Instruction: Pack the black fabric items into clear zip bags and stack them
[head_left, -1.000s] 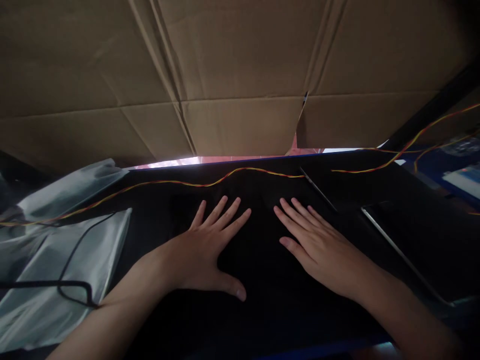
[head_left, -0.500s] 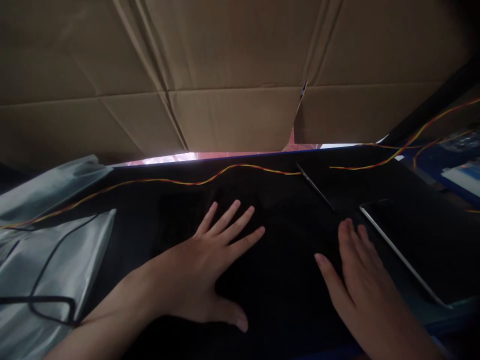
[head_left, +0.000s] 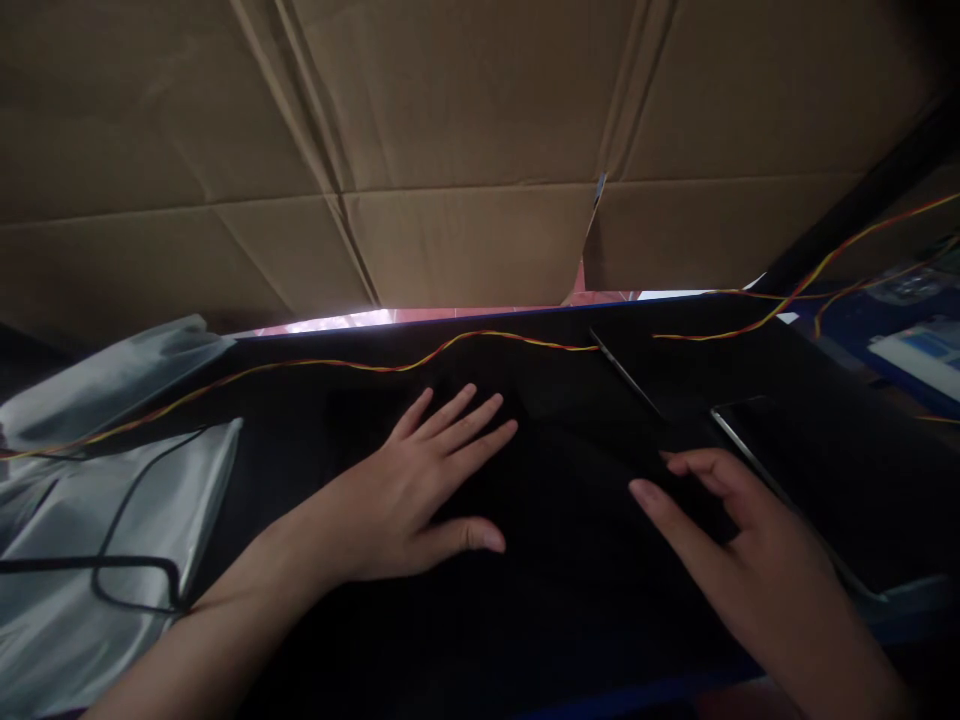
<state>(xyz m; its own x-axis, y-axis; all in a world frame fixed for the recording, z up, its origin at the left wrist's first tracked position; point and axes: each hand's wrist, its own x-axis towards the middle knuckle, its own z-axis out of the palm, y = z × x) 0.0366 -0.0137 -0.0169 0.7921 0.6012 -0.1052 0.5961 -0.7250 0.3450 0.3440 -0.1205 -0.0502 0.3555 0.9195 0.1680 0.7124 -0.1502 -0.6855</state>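
Note:
My left hand [head_left: 409,480] lies palm down with spread fingers on a black surface [head_left: 555,600]. The surface is too dark to tell whether a separate dark object is under the palm. To its right hovers or rests my right hand [head_left: 750,545], thumb apart from bent fingers, nothing visible between them. Beside and partly behind that hand lies a flat dark panel with a silvery edge [head_left: 847,470]. Farther back is a second thin dark panel [head_left: 664,365] with a pale left edge.
A twisted red-yellow wire [head_left: 427,358] runs along the back of the surface. Silvery plastic bags [head_left: 191,490] and a black cord [head_left: 139,560] lie at left. Cardboard [head_left: 465,245] stands behind. At far right is a white-and-blue item [head_left: 926,350].
My right hand has turned and its fingers have bent in toward the thumb. My left hand has moved slightly up, its thumb raised closer to the fingers. The view has shifted slightly.

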